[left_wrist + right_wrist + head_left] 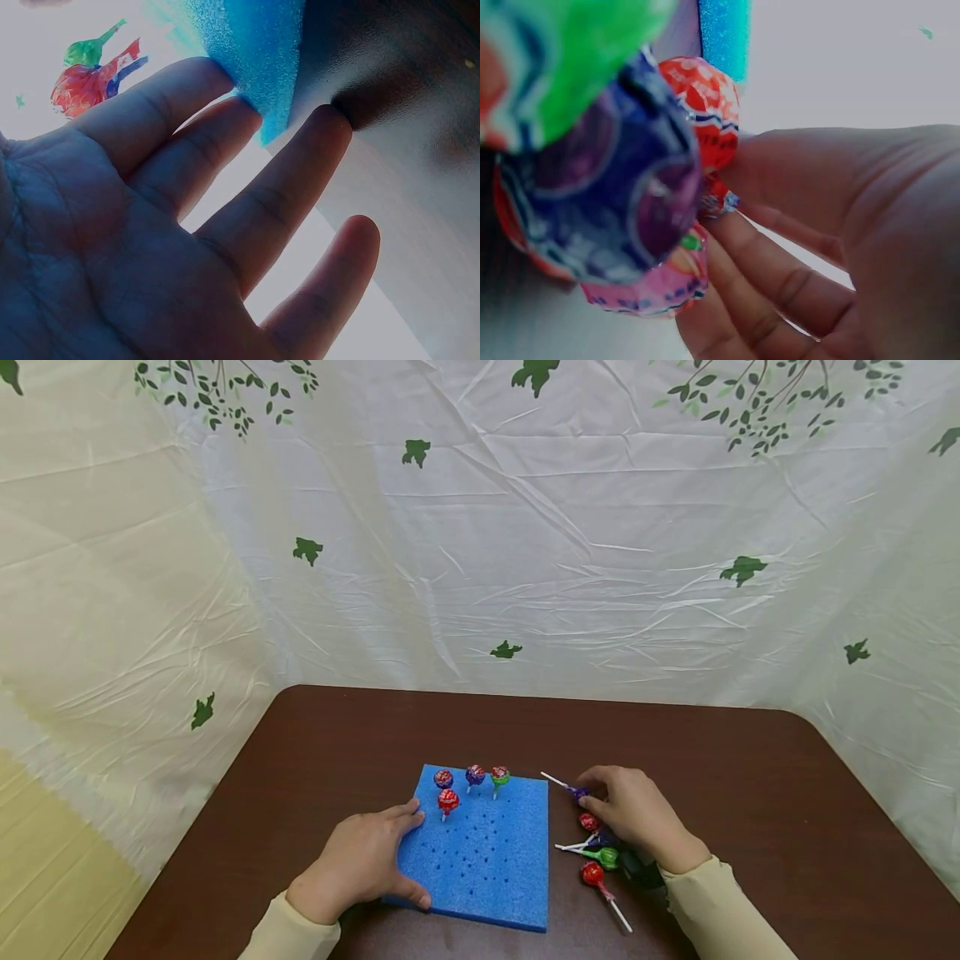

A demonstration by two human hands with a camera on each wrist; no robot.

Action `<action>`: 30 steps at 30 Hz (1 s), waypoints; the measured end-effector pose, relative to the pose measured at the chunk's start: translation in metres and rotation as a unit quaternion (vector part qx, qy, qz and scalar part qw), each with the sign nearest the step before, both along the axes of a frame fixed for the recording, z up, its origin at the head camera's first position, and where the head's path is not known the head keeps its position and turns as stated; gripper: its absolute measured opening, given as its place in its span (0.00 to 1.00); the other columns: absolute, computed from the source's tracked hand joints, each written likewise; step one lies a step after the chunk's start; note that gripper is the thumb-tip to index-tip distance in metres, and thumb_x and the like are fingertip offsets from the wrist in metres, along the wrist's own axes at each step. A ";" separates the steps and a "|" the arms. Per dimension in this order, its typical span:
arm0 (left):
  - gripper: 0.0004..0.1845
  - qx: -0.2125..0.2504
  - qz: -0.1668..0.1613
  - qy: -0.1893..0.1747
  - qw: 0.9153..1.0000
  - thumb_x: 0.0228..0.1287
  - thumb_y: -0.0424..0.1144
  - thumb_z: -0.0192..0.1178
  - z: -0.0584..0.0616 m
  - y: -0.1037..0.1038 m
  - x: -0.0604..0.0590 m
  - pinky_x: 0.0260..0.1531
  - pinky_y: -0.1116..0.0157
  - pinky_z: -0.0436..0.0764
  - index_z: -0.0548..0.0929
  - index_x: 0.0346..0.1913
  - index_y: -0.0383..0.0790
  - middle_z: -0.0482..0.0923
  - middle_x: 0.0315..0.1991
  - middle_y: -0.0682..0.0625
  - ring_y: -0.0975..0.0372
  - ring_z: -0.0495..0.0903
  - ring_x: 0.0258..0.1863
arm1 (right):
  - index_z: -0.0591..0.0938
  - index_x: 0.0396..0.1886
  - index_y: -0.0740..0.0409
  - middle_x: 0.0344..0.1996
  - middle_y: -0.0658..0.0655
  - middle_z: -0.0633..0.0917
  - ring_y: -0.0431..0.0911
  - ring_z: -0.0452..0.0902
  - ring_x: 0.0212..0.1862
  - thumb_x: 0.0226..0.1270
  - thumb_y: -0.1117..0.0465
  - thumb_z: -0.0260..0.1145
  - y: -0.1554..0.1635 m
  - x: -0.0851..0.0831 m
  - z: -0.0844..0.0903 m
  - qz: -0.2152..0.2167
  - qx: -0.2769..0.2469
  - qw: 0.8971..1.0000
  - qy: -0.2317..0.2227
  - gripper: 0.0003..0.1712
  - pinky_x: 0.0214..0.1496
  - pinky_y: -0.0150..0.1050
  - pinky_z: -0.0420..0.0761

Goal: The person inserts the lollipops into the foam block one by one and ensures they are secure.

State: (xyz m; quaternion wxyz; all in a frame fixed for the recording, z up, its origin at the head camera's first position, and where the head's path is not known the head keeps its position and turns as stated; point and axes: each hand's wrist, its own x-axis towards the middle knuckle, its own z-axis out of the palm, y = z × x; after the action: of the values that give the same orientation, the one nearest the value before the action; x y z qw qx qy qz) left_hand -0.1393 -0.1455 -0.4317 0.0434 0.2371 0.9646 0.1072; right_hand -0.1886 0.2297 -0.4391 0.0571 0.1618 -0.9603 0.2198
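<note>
My left hand [360, 860] lies flat with fingers straight on the near-left corner of the blue foam block [487, 860], thumb on its front edge. Nothing is gripped; it just pins the block so it doesn't slide on the bench [750, 777]. The left wrist view shows my fingertips [225, 79] pressing the foam edge.

Four lollipops stand stick-down in the far holes: three in the back row [474, 775] and a red one [447, 801] in front.

My right hand [637, 814] sits over the loose pile of lollipops [600, 856] just right of the block, grip narrow, fingertips on a purple lollipop [577, 792] whose stick points away to the left. Whether it is pinched or only touched, I can't tell.
</note>
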 end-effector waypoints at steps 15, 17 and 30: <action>0.57 0.004 0.001 0.000 1.000 0.29 0.75 0.74 -0.003 -0.001 -0.001 0.49 0.45 0.79 0.80 0.64 0.40 0.72 0.68 0.45 0.47 0.78 0.59 | 0.85 0.47 0.57 0.41 0.53 0.83 0.39 0.79 0.31 0.63 0.65 0.73 -0.002 0.006 0.017 -0.002 -0.083 0.996 0.014 0.12 0.29 0.35 0.80; 0.57 0.003 0.002 -0.002 1.000 0.29 0.74 0.74 -0.002 0.000 -0.002 0.49 0.45 0.79 0.80 0.64 0.40 0.72 0.68 0.45 0.46 0.78 0.59 | 0.84 0.47 0.57 0.41 0.52 0.82 0.39 0.80 0.32 0.64 0.65 0.73 -0.003 0.006 0.018 0.003 -0.095 0.995 0.016 0.13 0.29 0.34 0.80; 0.58 0.004 0.002 -0.006 1.000 0.28 0.75 0.74 0.001 0.001 0.001 0.50 0.45 0.79 0.80 0.64 0.40 0.72 0.68 0.45 0.46 0.78 0.59 | 0.85 0.48 0.57 0.38 0.50 0.84 0.40 0.81 0.33 0.61 0.69 0.73 -0.008 0.011 0.028 0.021 -0.129 0.989 0.065 0.15 0.28 0.33 0.80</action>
State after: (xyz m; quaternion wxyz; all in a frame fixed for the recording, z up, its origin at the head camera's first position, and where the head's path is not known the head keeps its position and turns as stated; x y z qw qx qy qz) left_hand -0.1383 -0.1449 -0.4309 0.0482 0.2346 0.9644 0.1123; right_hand -0.1776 0.2212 -0.4107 0.1348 0.1875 -0.9144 0.3324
